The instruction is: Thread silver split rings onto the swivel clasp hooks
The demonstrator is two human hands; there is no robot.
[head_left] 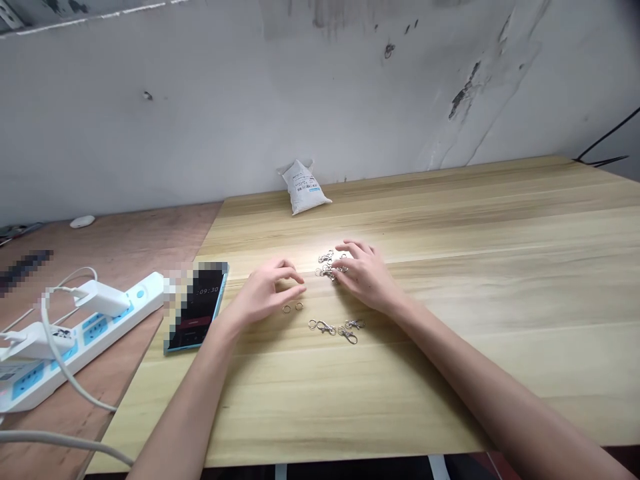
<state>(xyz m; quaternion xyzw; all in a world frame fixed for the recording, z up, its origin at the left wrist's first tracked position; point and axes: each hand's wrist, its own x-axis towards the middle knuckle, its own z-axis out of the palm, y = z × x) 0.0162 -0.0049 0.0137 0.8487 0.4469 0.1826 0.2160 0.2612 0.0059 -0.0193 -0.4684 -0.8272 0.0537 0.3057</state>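
My left hand (265, 290) rests on the wooden table (450, 320) with its fingers curled and thumb near the fingertips; what it pinches, if anything, is too small to see. Two small split rings (293, 307) lie just below it. My right hand (365, 273) lies over a little pile of metal clasps (327, 265), its fingertips touching them. Three finished clasps with rings (337, 327) lie in a row nearer to me.
A phone (197, 307) with a timer on its screen lies left of my left hand. A white power strip (75, 333) with chargers and cables sits on the brown table further left. A small white bag (304, 188) leans by the wall.
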